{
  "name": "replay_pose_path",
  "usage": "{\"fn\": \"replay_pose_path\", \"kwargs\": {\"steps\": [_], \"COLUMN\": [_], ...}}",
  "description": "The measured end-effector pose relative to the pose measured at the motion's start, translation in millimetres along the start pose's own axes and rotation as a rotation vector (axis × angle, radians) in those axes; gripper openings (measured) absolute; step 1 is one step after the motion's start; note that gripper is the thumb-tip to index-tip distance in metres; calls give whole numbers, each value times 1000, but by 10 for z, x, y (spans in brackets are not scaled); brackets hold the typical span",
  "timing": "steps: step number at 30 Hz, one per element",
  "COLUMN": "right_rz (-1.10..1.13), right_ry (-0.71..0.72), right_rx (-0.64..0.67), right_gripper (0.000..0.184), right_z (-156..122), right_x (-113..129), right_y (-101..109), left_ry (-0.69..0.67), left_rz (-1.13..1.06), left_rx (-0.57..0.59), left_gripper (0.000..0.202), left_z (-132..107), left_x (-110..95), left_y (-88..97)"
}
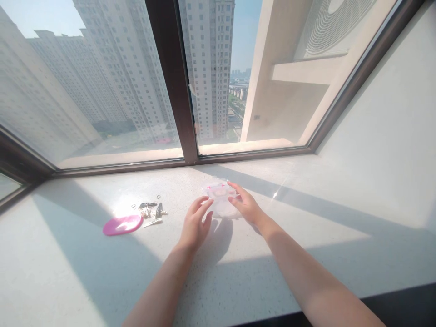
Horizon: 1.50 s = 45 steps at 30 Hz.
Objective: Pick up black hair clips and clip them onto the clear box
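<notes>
A clear plastic box [223,207] with pink clasps lies on the pale speckled windowsill [259,290]. My right hand [248,206] is at its right side, thumb toward the middle and index finger reaching the back corner; the other fingers are partly hidden. At the box's left front edge is my left hand [196,221], fingers apart with nothing between them. Whether its fingertips touch the plastic I cannot tell. What the box contains is too washed out by glare to make out.
Left of my hands lies a pink oval piece [122,225], shiny in the sun. Beside it is a small pile of metal bits [150,211], with small rings nearby. A dark-framed window [189,154] rises behind, and a white wall [381,136] stands at the right.
</notes>
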State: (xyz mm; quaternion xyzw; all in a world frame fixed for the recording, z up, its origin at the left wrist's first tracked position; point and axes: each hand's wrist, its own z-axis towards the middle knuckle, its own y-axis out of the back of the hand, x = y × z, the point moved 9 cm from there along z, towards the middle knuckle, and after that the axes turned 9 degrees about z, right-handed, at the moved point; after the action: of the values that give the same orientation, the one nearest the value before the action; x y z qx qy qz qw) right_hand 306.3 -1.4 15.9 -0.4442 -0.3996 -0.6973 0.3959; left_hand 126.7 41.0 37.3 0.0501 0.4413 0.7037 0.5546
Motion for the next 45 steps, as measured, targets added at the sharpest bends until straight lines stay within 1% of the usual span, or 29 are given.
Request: {"fn": "replay_pose_path", "kwargs": {"steps": [6,9,13,15,18,21,23,25,28,30,31,32,33,35,37,39,40,43,45], "right_rz": [-39,-40,26,57,68,82,91,116,153,102,69,41,30,-12,-62,-118,-159,-319,-483], "right_ry": [43,13,-32,-47,-46,-34,-41,-61,-65,-7,17,42,73,146,199,231,250,315,361], "right_rx": [-48,-102,-113,-113,-150,-229,-321,-422,-547,-570,-563,-541,-475,-267,-63,109,173,287,364], "right_gripper": [48,52,60,61,59,56,53,48,38,29,27,25,23,19,19,27,28,29,33], "right_z": [25,31,30,24,14,10,-1,-38,-171,-301,-371,-437,-480,-526,-534,-484,-437,-212,-40], "right_x": [-64,-159,-269,-312,-360,-385,-375,-323,-126,110,224,331,431,604,697,712,705,648,584], "right_y": [1,42,62,75,135,258,400,566,757,750,688,584,416,-51,-559,-1023,-1220,-1684,-1960], "left_ry": [-14,-16,3,39,114,169,217,296,446,505,512,517,513,491,460,436,430,432,436], "left_rz": [26,31,19,2,10,77,145,235,387,457,476,494,508,528,541,552,558,572,572], "left_rx": [21,21,-19,-41,-33,0,24,47,83,156,207,250,291,353,391,400,394,360,333], "left_gripper": [43,47,44,40,30,23,18,20,20,16,19,26,29,32,29,20,18,22,22], "left_z": [-6,-13,-20,-21,-13,7,15,10,-19,-38,-46,-56,-67,-94,-122,-143,-149,-153,-155], "left_x": [-9,-16,-9,5,18,52,191,480,1115,1525,1692,1832,1940,2073,2130,2160,2175,2228,2248], "left_y": [-33,-35,10,54,155,379,607,867,1205,1282,1271,1249,1215,1141,1084,1064,1065,1079,1076]}}
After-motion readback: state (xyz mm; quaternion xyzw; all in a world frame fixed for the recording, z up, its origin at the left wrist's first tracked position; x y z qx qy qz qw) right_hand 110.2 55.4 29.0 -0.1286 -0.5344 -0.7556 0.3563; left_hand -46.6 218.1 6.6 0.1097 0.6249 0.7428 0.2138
